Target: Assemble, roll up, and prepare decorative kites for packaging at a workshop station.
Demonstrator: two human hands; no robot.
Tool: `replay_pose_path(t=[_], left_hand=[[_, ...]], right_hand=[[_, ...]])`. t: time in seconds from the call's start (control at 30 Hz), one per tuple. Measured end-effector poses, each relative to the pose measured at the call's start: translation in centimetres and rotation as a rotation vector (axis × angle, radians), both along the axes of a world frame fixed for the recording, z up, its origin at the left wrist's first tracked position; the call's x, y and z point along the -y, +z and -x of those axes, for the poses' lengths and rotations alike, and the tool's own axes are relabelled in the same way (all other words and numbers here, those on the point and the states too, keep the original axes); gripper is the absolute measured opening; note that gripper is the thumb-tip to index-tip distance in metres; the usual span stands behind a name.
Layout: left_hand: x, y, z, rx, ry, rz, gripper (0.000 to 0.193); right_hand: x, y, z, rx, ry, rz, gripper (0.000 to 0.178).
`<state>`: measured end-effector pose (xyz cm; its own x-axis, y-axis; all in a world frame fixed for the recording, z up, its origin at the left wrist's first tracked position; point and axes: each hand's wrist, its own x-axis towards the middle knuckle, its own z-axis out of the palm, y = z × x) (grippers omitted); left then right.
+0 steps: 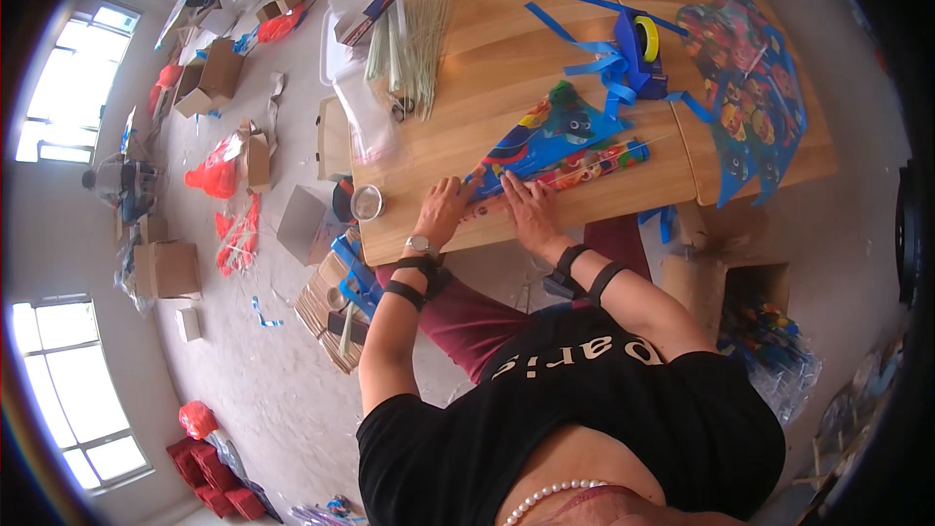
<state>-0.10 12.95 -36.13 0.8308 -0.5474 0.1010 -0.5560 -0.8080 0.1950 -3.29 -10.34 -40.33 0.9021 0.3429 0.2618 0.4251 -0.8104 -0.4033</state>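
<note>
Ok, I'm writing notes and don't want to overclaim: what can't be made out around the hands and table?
All in the head view:
- Left hand: its fingertip contact with the blue printed sheet, hidden by the hand itself.
- Small round tub: its contents, too small to identify.
- Open carton: its deep interior, lost in shadow.
- Dark object at far right: its full shape, cut off by the fisheye rim.

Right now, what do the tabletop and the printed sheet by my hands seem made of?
The printed sheet: plastic film or synthetic cloth, perhaps faintly glossy, going by its thin edges and vivid print. The tabletop: wood or laminate, smooth, with visible grain.
</note>
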Motion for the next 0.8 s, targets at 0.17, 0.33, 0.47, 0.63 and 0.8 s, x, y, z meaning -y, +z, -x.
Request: replay_pose_path(t=[0.17, 0.33, 0.47, 0.63, 0.8], left_hand=[[-3.1, -0.6, 1.2, -0.032, 0.101, 0.0, 0.038], [-5.0, -0.6, 2.9, -0.118, 0.218, 0.014, 0.019], [-5.0, 0.9, 3.8, -0.151, 0.331, -0.115, 0.017], [3.1, 0.8, 3.4, -0.055, 0.321, 0.33, 0.045], [10.9, -1.8, 4.2, -0.161, 0.265, 0.548, 0.059]], right_hand=[[-0.1, -0.4, -0.1, -0.009, 0.004, -0.003, 0.056], [-0.2, -0.4, -0.1, -0.057, -0.018, 0.046, 0.056], [-0.2, -0.3, 0.1, 0.011, -0.012, 0.05, 0.056], [-0.3, -0.7, 0.1, 0.016, -0.026, 0.128, 0.054], [0.3, -1.3, 0.0, 0.052, -0.005, 0.075, 0.052]])
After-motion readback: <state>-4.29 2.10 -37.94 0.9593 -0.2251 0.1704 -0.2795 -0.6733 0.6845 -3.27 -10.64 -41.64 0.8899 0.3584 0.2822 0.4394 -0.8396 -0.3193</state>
